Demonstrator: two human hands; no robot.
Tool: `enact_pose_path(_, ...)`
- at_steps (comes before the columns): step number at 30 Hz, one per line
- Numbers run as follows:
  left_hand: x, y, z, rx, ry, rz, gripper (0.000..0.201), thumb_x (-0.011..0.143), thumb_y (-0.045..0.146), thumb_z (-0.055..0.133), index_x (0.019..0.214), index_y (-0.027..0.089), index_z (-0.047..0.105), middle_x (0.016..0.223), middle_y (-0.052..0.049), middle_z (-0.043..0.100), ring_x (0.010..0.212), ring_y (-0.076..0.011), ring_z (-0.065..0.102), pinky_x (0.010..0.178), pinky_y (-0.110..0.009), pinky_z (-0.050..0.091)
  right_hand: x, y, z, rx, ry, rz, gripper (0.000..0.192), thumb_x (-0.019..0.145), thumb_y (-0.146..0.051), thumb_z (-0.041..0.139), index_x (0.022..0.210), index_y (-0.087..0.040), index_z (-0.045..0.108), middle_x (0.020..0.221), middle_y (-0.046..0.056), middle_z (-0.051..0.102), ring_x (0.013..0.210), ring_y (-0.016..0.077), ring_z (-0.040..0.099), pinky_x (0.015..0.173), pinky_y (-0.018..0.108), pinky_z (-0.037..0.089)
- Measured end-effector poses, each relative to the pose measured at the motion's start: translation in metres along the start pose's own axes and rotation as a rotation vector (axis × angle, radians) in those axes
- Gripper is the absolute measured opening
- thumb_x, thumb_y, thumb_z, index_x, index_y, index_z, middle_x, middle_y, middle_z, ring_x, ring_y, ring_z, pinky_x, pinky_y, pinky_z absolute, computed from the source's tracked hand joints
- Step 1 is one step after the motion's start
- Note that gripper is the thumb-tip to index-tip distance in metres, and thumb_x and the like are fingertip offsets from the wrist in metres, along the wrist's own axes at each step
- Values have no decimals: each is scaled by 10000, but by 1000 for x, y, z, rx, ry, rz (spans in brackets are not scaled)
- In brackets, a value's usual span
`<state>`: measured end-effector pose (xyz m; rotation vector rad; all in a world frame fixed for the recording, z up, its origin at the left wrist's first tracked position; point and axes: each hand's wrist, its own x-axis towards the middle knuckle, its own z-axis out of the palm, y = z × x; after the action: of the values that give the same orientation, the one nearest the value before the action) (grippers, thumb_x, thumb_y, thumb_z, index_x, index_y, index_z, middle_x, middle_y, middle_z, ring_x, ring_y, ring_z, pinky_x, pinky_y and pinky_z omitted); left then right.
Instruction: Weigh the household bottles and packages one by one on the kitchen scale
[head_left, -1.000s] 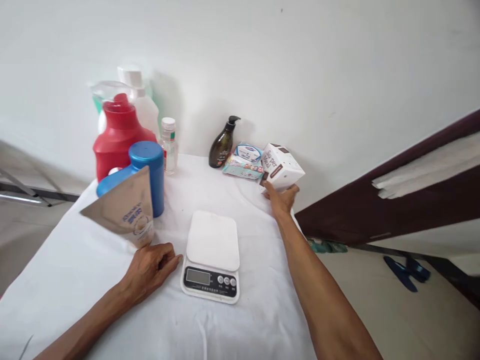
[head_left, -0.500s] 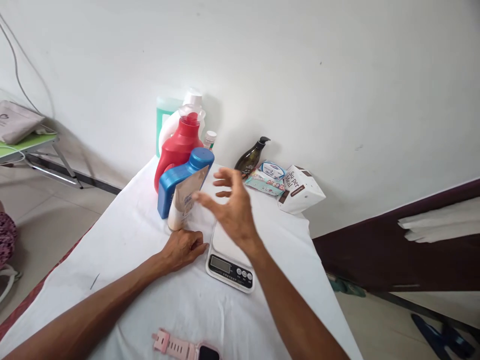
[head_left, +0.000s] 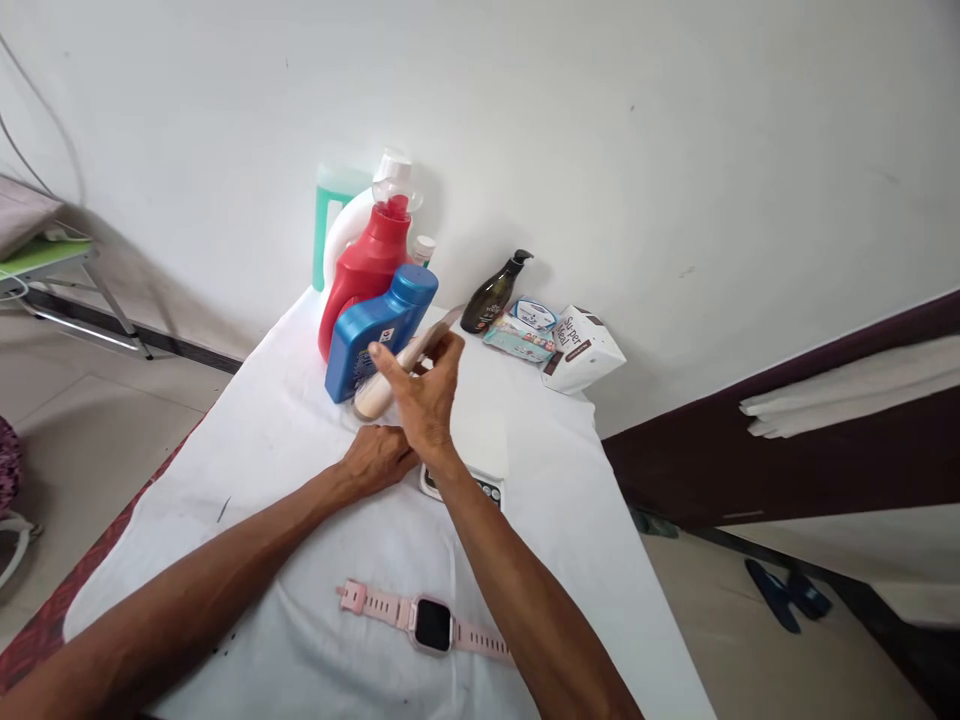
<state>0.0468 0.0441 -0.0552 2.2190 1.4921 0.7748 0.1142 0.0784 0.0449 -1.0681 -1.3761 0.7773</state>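
My right hand (head_left: 429,400) is closed around a beige squeeze tube (head_left: 373,397), its thumb on the near side and fingers curled at the other side. The tube leans to the right, its capped end low in front of a blue bottle (head_left: 382,320). Below it my left hand (head_left: 379,458) rests on the white cloth, its fingers curled in with nothing seen in them. Beside that hand is a white kitchen scale (head_left: 484,440), partly covered by my right hand and wrist.
Behind the blue bottle stand a red jug (head_left: 367,265) and a green container (head_left: 322,235). A dark pump bottle (head_left: 491,298), wipes packs (head_left: 525,335) and a white box (head_left: 585,350) are by the wall. A pink smartwatch (head_left: 433,625) lies in front.
My right hand has moved left and taken hold of the tube, which stood more upright before and now tilts right. My left hand stays on the cloth. The view has shifted somewhat.
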Motion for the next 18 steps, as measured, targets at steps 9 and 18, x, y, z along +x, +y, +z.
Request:
enact_pose_path(9,0,4,-13,-13,-174,-78,267,980,328,517,746,213,575,700,-31,665,651,-187,593,616,-308,270,39,-17,-112,-204,211,-275,735,720,-656,879,1213,-269,496,1153,66,622,1086,266,659,965,509,588)
enact_pose_path(18,2,4,-14,-81,-147,-94,297,951,379,511,702,218,518,636,0,583,597,-165,486,634,-299,277,17,15,-143,-304,215,-135,744,686,-671,891,1176,-253,518,1122,71,639,1028,263,643,976,514,557)
